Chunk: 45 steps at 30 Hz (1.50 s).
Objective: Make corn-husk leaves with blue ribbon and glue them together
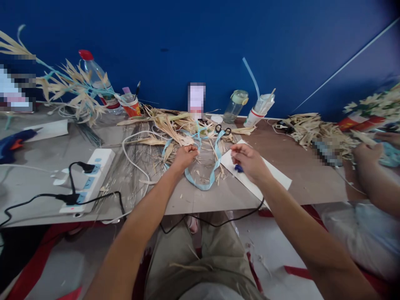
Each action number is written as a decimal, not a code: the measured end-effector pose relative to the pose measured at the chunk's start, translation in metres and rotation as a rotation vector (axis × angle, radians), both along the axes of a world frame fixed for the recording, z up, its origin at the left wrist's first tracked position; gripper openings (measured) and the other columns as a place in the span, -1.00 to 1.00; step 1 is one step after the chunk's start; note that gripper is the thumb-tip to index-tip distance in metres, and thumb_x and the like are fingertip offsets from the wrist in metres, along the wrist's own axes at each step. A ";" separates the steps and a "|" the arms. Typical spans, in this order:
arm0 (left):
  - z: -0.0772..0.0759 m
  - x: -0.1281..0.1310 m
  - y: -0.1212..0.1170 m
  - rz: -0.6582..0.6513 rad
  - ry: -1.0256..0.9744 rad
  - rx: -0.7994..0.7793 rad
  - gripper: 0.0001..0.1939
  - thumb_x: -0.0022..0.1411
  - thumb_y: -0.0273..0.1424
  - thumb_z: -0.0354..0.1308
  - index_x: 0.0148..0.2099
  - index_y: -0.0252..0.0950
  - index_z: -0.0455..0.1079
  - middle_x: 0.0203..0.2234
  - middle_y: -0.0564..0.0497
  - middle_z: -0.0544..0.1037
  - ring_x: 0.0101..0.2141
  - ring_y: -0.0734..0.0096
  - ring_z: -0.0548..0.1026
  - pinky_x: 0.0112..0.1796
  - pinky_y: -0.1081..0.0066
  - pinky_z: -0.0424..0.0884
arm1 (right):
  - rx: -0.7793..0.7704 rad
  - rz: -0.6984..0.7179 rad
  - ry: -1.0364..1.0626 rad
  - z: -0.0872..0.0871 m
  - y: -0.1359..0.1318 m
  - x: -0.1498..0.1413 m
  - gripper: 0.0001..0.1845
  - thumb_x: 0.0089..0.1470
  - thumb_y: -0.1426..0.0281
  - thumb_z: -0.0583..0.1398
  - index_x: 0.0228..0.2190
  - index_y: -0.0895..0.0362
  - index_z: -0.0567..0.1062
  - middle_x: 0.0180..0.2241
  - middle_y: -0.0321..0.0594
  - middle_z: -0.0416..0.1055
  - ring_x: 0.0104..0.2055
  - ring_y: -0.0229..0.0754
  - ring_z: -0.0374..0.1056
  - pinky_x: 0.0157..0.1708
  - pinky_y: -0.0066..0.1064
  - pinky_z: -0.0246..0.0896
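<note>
My left hand (186,156) is closed in a pinch on a thin light-blue wrapped stem (199,137) that rises among dried husks. A loop of light-blue tape (203,186) hangs below and to the right of it on the table. My right hand (248,161) is raised to the right with its fingers curled together; whatever may be between its fingertips is too small to make out. Beneath that hand, a dark-blue object (238,168) shows partly on a white sheet (279,179). Black-handled scissors (223,129) lie just beyond the tape.
Dried husks (168,123) and wire pieces cover the table's back. To the left are a power strip (89,181), a blue glue gun (14,143) and a finished-looking husk branch (78,89). A glass jar (236,106) stands behind. At right, another person's hand (368,156) works.
</note>
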<state>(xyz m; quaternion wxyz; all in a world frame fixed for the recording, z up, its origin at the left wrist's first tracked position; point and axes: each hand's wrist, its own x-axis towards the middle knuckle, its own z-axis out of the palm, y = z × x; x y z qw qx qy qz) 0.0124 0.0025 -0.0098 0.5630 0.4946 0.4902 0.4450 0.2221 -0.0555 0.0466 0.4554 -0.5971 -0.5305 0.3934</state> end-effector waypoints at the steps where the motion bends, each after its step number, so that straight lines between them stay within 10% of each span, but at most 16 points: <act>1: 0.000 0.000 0.000 -0.001 0.000 0.002 -0.86 -0.17 -0.39 0.16 -0.48 -0.34 0.33 -0.67 0.17 0.27 -0.62 0.62 0.13 -0.52 0.49 0.05 | 0.011 -0.021 -0.183 0.000 -0.006 0.015 -0.72 -0.12 0.34 0.15 -0.28 0.09 0.41 -0.43 -0.28 0.37 -0.43 -0.26 0.28 -0.38 -0.39 0.21; 7: 0.002 0.001 -0.002 -0.002 -0.009 0.000 -0.87 -0.16 -0.39 0.16 -0.49 -0.33 0.34 -0.68 0.17 0.26 -0.62 0.61 0.12 -0.53 0.49 0.03 | -0.166 -0.033 -1.014 -0.029 -0.036 0.096 -0.43 -0.04 0.08 0.14 -0.08 0.20 0.40 -0.06 0.08 0.33 -0.13 -0.02 0.34 -0.09 -0.22 0.21; 15: 0.002 0.002 -0.004 -0.058 -0.033 -0.018 -0.88 -0.16 -0.40 0.18 -0.48 -0.32 0.34 -0.70 0.18 0.23 -0.63 0.61 0.11 -0.54 0.49 0.03 | -0.344 0.047 -1.172 -0.044 -0.028 0.100 -0.23 -0.10 0.03 0.16 0.08 0.21 0.27 0.04 0.13 0.22 -0.15 0.05 0.37 -0.18 -0.23 0.24; 26: 0.001 0.002 -0.001 -0.056 -0.050 -0.024 -0.87 -0.17 -0.41 0.18 -0.47 -0.33 0.33 -0.69 0.19 0.24 -0.64 0.64 0.10 -0.55 0.49 0.03 | -0.092 -0.010 -0.914 -0.037 -0.027 0.098 -0.56 -0.12 0.28 0.19 -0.16 0.19 0.47 -0.12 0.02 0.41 -0.03 0.05 0.30 -0.08 -0.20 0.22; 35: 0.002 0.002 -0.003 -0.046 -0.063 -0.032 -0.86 -0.17 -0.40 0.19 -0.47 -0.32 0.34 -0.68 0.17 0.27 -0.62 0.62 0.14 -0.55 0.50 0.05 | -0.241 -0.096 0.134 -0.035 -0.027 0.098 -0.75 -0.06 0.20 0.12 -0.33 0.07 0.40 -0.23 -0.09 0.44 -0.21 -0.04 0.41 -0.19 -0.14 0.35; 40: 0.003 0.002 -0.004 -0.047 -0.041 -0.033 -0.85 -0.17 -0.39 0.19 -0.47 -0.33 0.35 -0.67 0.17 0.27 -0.63 0.63 0.12 -0.55 0.50 0.04 | -0.103 -0.019 0.284 -0.011 -0.037 0.067 -0.53 0.01 0.03 -0.04 -0.18 0.02 0.41 -0.15 -0.09 0.39 -0.46 -0.24 0.29 -0.42 -0.27 0.29; 45: 0.003 0.002 -0.004 -0.048 -0.026 -0.023 -0.87 -0.15 -0.40 0.18 -0.47 -0.33 0.34 -0.69 0.18 0.24 -0.64 0.63 0.10 -0.55 0.49 0.02 | -0.091 0.203 0.375 -0.002 -0.035 0.014 -0.63 -0.27 0.25 0.29 -0.33 0.08 0.43 -0.35 -0.25 0.39 -0.64 -0.41 0.06 -0.62 -0.42 0.03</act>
